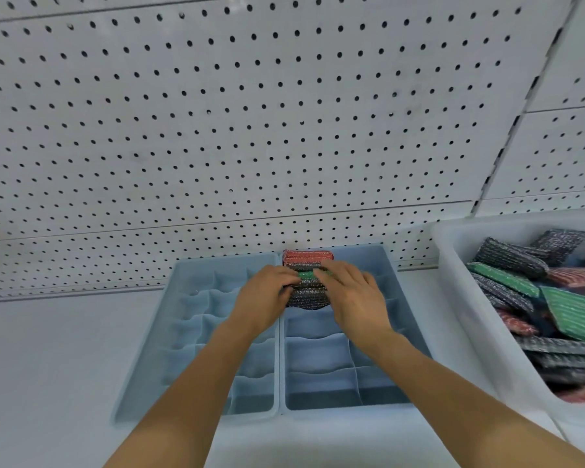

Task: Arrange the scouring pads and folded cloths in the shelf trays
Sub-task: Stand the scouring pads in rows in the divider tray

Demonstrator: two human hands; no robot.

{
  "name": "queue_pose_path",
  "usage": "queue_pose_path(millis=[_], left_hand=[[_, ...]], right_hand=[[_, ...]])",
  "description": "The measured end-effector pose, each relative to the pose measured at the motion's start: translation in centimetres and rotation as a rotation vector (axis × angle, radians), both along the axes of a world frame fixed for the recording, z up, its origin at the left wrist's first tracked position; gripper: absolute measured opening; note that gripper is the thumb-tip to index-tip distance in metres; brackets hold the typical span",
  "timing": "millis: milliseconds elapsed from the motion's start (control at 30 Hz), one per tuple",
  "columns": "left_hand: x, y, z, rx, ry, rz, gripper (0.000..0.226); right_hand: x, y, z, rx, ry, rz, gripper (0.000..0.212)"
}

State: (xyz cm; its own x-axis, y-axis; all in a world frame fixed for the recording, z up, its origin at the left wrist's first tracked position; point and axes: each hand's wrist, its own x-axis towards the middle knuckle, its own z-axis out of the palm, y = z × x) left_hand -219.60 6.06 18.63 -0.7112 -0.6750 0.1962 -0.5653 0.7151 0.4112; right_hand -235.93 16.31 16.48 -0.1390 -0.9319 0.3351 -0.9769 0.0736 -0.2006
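Note:
Two pale blue divided trays sit side by side on the shelf, the left tray and the right tray. At the far end of the right tray stands a row of scouring pads: a red pad, a green pad and a dark grey pad. My left hand grips the left end of the dark grey pad. My right hand rests its fingers on top of the green and grey pads at their right end.
A white bin at the right holds several loose pads in grey, green and red. A white pegboard wall rises right behind the trays. The white shelf surface spreads to the left.

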Motion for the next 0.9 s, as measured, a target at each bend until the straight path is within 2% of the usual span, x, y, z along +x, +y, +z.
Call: queue_pose_path(millis=[100, 167, 267, 367, 433, 500, 600, 667, 733, 800, 900], left_hand=[[-0.1, 0.0, -0.3, -0.001, -0.059, 0.034, 0.027], [-0.4, 0.0, -0.1, -0.042, -0.098, 0.05, 0.027], [-1.8, 1.5, 0.7, -0.05, 0.032, 0.061, 0.022], [-5.5, 5.0, 2.0, 0.088, 0.225, -0.008, 0.026], [-9.2, 7.6, 3.0, 0.175, 0.28, -0.103, 0.026], [-13.3, 9.7, 4.0, 0.243, 0.315, -0.215, 0.026], [-19.4, 12.0, 5.4, 0.226, 0.297, -0.357, 0.025], [-23.1, 12.8, 6.1, 0.181, 0.21, -0.397, 0.027], [-26.2, 12.9, 6.3, 0.116, 0.031, -0.409, 0.033], [-28.6, 12.6, 5.7, 0.038, -0.202, -0.416, 0.041], [-30.6, 12.3, 4.4, -0.066, -0.456, -0.418, 0.048]], right_hand=[[-0.4, 0.2, 0.2, 0.158, 0.057, 0.041, 0.058], [-0.5, 0.5, 1.1, 0.173, 0.011, 0.063, 0.059], [-1.3, 2.7, 3.2, 0.026, -0.089, 0.06, 0.059], [-4.9, 6.4, 5.0, -0.266, -0.127, 0.002, 0.037], [-8.6, 9.4, 6.1, -0.375, -0.147, -0.095, 0.026], [-12.2, 12.6, 7.1, -0.377, -0.18, -0.255, 0.023], [-17.5, 16.9, 7.4, -0.125, -0.244, -0.533, 0.029], [-20.3, 19.0, 7.2, 0.13, -0.223, -0.619, 0.044], [-22.0, 20.2, 6.8, 0.371, -0.21, -0.635, 0.059], [-22.7, 20.5, 6.2, 0.526, -0.264, -0.62, 0.069], [-23.0, 20.2, 5.4, 0.546, -0.234, -0.619, 0.076]])
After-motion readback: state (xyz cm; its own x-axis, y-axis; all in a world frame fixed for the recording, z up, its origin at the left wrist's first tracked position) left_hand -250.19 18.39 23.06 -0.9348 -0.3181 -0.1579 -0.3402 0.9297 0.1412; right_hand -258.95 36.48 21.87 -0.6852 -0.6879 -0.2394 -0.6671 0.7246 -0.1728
